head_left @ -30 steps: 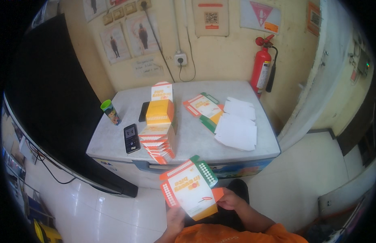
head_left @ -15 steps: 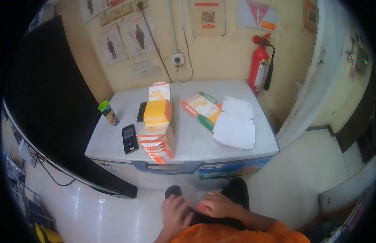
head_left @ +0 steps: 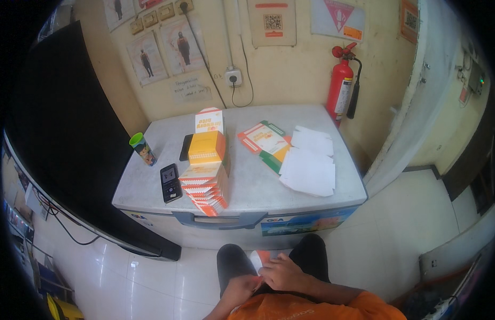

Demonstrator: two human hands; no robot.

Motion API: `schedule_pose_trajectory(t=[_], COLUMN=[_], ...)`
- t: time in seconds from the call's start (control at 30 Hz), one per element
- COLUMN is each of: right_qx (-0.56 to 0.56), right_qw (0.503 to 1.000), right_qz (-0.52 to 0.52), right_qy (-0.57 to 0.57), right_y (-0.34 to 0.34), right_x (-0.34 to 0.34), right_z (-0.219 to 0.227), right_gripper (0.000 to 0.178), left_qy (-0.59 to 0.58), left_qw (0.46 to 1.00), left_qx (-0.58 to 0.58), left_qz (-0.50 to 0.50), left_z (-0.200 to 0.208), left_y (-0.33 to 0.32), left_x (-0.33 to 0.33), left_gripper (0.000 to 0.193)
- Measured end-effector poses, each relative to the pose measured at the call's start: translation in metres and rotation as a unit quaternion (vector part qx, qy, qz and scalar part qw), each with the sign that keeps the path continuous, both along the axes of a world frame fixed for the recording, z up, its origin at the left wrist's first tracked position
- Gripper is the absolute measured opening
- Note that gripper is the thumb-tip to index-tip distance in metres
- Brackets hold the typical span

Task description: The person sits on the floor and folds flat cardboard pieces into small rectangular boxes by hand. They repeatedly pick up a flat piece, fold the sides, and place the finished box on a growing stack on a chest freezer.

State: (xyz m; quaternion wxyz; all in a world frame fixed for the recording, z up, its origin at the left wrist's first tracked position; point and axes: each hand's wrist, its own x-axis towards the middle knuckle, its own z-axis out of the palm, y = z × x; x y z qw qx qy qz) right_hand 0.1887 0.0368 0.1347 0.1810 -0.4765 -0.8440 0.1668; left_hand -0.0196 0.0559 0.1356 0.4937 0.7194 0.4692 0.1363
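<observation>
Low over my lap, an orange and white carton piece (head_left: 256,260) is between my hands, partly hidden by my fingers. My right hand (head_left: 282,273) grips its side with bent fingers. My left hand (head_left: 241,288) pinches a reddish-orange edge at the near end. On the chest freezer lid (head_left: 247,197) in front of me stands a stack of folded orange and white cartons (head_left: 206,186), with a yellow one (head_left: 206,147) on top toward the back. Flat unfolded cartons lie to the right, one printed in orange and green (head_left: 266,140) and some white side up (head_left: 310,169).
A phone (head_left: 171,182) and a green-rimmed cup (head_left: 143,149) rest on the lid's left side. Another dark flat thing (head_left: 187,148) sits partly behind the cartons. A red fire extinguisher (head_left: 341,85) hangs at the back right. A dark panel (head_left: 66,128) stands at the left.
My left hand has moved down and right, from spread fingers to a pinch on the carton. The carton piece, blurred before, now shows more orange. Things on the lid stay put.
</observation>
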Motion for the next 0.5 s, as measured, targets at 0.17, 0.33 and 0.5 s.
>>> schedule_pose_trajectory(t=[0.17,0.33,0.5], right_qx=[0.024,0.078,0.058], right_qw=[0.995,0.974,0.957], right_qz=[0.003,-0.020,-0.095], right_qy=[0.097,0.210,0.269], right_y=[0.002,0.003,0.003], right_x=[0.000,-0.011,-0.020], right_z=[-0.014,-0.013,-0.021], right_gripper=[0.016,0.021,0.017], left_qy=[-0.166,-0.252,-0.310], left_qw=[0.963,0.935,0.902], left_qx=[-0.179,-0.170,-0.192], left_qz=[0.117,0.181,0.230], left_z=[-0.062,-0.069,-0.057], left_y=[0.008,0.011,0.008], left_x=[-0.008,0.000,0.011], left_gripper=[0.021,0.021,0.015])
